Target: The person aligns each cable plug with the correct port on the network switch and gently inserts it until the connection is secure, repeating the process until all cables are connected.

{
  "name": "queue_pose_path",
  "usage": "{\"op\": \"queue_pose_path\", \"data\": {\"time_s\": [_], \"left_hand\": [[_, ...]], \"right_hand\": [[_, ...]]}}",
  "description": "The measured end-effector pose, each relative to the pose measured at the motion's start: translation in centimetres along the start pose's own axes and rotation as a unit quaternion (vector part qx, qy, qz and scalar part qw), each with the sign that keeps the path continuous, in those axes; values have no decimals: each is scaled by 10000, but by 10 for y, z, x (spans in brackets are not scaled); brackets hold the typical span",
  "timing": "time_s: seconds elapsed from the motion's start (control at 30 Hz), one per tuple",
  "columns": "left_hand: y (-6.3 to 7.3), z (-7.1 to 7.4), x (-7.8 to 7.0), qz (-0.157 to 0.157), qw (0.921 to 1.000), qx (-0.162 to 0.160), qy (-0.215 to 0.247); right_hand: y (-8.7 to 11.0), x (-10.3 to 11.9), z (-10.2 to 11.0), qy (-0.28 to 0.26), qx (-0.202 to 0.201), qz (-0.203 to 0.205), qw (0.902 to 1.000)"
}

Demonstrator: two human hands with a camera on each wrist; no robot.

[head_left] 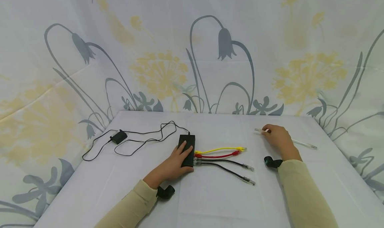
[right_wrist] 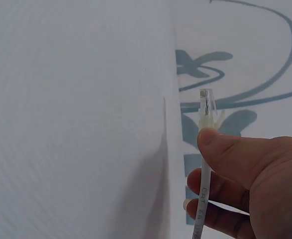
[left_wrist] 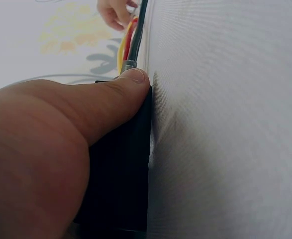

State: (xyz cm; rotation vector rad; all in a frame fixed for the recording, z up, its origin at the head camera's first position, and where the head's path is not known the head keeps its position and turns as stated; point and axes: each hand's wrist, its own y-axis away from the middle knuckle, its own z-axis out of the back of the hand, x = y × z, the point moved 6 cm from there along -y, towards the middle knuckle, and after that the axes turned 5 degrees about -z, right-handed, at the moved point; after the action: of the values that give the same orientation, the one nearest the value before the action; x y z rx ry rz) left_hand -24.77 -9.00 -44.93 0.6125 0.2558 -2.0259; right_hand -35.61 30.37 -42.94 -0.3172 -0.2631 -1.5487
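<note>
My left hand (head_left: 176, 159) lies on a flat black box (head_left: 188, 159), its fingers spread over the top and the thumb along the near edge. The left wrist view shows that thumb (left_wrist: 111, 99) close up against the box. Out of the box's right side run a yellow cable (head_left: 220, 149), a red cable (head_left: 217, 156) and two black cables (head_left: 223, 160), each lying on the table with a plug at the free end. At the right, my right hand (head_left: 279, 139) pinches a white network cable (right_wrist: 204, 184) just behind its clear plug (right_wrist: 206, 102).
A thin black cord (head_left: 144, 141) loops left from the box to a small black power adapter (head_left: 118, 137). White cloth covers the table (head_left: 216, 204), and a flower-patterned curtain (head_left: 168, 28) hangs behind it. The white cable's other end (head_left: 312, 146) lies right of my right hand.
</note>
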Motion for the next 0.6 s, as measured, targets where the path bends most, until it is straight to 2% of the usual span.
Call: {"op": "queue_pose_path", "data": {"time_s": [0.6], "left_hand": [[-1,0,0,2,10000,-32,-38]], "right_hand": [[2,43,-10,-155,199,333,9991]]}}
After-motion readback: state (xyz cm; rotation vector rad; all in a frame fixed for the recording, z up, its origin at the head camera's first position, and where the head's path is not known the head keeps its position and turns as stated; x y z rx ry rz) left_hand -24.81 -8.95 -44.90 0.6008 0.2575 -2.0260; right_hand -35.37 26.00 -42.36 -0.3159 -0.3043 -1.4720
